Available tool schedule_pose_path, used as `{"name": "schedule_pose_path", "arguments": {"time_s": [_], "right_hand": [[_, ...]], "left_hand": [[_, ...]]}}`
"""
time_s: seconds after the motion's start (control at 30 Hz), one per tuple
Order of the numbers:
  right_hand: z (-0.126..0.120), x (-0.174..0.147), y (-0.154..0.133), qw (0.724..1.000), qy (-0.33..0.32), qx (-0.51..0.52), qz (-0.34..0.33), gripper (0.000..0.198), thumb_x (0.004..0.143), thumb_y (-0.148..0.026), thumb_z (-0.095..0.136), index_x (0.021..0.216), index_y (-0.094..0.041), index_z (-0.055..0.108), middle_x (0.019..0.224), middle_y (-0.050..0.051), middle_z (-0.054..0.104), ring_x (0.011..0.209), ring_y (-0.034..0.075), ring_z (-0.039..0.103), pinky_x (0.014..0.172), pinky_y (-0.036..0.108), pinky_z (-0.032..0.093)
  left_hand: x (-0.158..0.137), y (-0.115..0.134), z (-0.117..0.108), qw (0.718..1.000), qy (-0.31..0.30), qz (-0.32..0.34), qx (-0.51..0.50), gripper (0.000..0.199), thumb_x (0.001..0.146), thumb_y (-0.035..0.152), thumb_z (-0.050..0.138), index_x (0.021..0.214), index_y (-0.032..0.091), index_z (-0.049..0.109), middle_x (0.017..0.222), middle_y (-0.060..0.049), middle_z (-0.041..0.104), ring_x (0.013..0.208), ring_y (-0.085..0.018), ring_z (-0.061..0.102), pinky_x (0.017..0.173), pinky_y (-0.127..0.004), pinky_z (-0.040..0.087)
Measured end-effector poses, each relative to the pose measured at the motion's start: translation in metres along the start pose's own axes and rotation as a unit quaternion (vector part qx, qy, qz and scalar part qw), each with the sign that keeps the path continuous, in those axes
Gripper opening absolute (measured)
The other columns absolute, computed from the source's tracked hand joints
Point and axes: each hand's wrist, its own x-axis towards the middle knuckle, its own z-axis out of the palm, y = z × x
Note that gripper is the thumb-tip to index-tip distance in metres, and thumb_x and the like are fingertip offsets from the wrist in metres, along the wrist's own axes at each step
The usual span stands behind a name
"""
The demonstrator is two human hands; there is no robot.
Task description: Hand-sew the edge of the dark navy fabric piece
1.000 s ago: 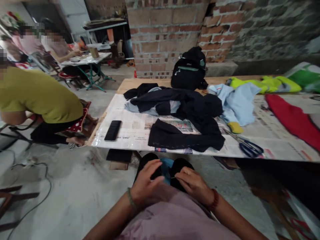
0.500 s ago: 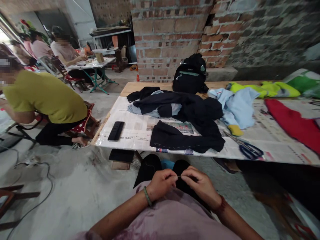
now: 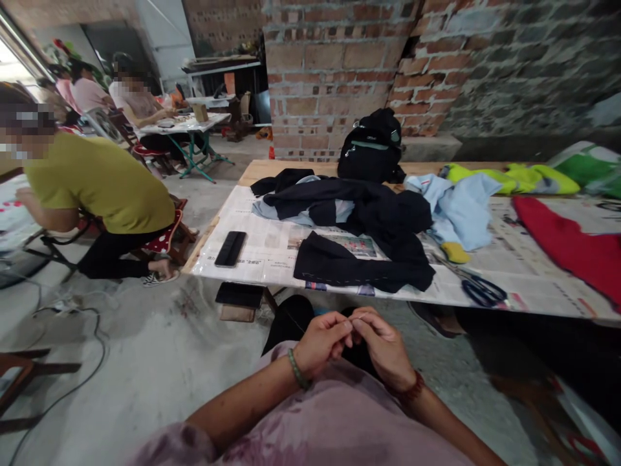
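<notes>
My left hand (image 3: pixel 323 343) and my right hand (image 3: pixel 381 346) meet above my lap, thumbs and forefingers pinched together at the tips. Between them is something very thin, like a needle or thread, mostly hidden by the fingers. A faint thread-like line crosses my dark left knee near the left hand. On the table ahead lies a dark garment (image 3: pixel 388 210) with pale lining; a line of white stitches runs along its near part. Dark-handled scissors (image 3: pixel 482 291) rest at the table's near edge, right of the garment.
Newspaper under clear plastic covers the table (image 3: pixel 262 259). On it are a phone (image 3: pixel 230 249), a black backpack (image 3: pixel 371 145), a light blue garment (image 3: pixel 466 207), a yellow-green garment (image 3: pixel 514 178) and red cloth (image 3: pixel 567 239). A person in a mustard shirt (image 3: pixel 111 184) sits at left.
My hands have drawn closer, so their fingertips now meet; the thin thing that showed in the gap is mostly covered. The view has shifted slightly. The garments and scissors lie unchanged.
</notes>
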Motion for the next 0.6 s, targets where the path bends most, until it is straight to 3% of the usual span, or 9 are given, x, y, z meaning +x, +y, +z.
{"name": "schedule_pose_path", "arguments": {"time_s": [0.17, 0.27, 0.4, 0.53, 0.6], "right_hand": [[-0.003, 0.005, -0.013, 0.993, 0.067, 0.095, 0.034, 0.019, 0.079, -0.039, 0.052, 0.083, -0.020, 0.048, 0.073, 0.000, 0.059, 0.044, 0.006, 0.048, 0.047, 0.022, 0.042], [-0.019, 0.020, -0.029, 0.983, 0.079, 0.156, 0.047, 0.022, 0.077, -0.041, 0.053, 0.083, -0.022, 0.044, 0.063, -0.005, 0.054, 0.040, 0.006, 0.046, 0.041, 0.020, 0.037], [-0.067, 0.047, -0.050, 0.984, 0.091, 0.153, -0.006, 0.019, 0.077, -0.040, 0.054, 0.081, -0.024, 0.044, 0.056, -0.007, 0.045, 0.040, 0.006, 0.041, 0.042, 0.021, 0.036], [-0.132, 0.067, -0.076, 0.977, 0.153, 0.137, -0.061, 0.017, 0.076, -0.034, 0.056, 0.073, -0.022, 0.044, 0.054, -0.006, 0.042, 0.046, 0.007, 0.040, 0.046, 0.023, 0.034], [-0.163, 0.069, -0.093, 0.971, 0.189, 0.129, -0.074, 0.012, 0.077, -0.029, 0.053, 0.071, -0.021, 0.046, 0.054, -0.004, 0.042, 0.048, 0.007, 0.042, 0.048, 0.025, 0.034]], "left_hand": [[-0.004, -0.004, -0.001, 0.998, 0.016, -0.008, 0.054, 0.032, 0.068, 0.043, 0.058, 0.075, 0.012, 0.055, 0.055, 0.004, 0.052, 0.035, -0.002, 0.034, 0.034, -0.017, 0.018], [-0.007, -0.005, -0.004, 0.993, 0.025, 0.000, 0.113, 0.029, 0.070, 0.041, 0.056, 0.075, 0.013, 0.056, 0.055, 0.004, 0.051, 0.037, -0.002, 0.035, 0.036, -0.017, 0.021], [-0.011, -0.006, -0.018, 0.963, 0.024, 0.046, 0.265, 0.023, 0.074, 0.036, 0.052, 0.073, 0.014, 0.060, 0.059, 0.002, 0.053, 0.045, -0.005, 0.040, 0.044, -0.018, 0.030], [-0.014, -0.009, -0.046, 0.886, 0.022, 0.180, 0.428, 0.024, 0.079, 0.032, 0.047, 0.071, 0.016, 0.063, 0.069, -0.001, 0.056, 0.065, -0.010, 0.050, 0.063, -0.021, 0.038], [-0.014, -0.009, -0.065, 0.863, 0.048, 0.195, 0.464, 0.025, 0.080, 0.032, 0.045, 0.071, 0.017, 0.063, 0.068, -0.002, 0.056, 0.067, -0.011, 0.051, 0.065, -0.022, 0.039]]}}
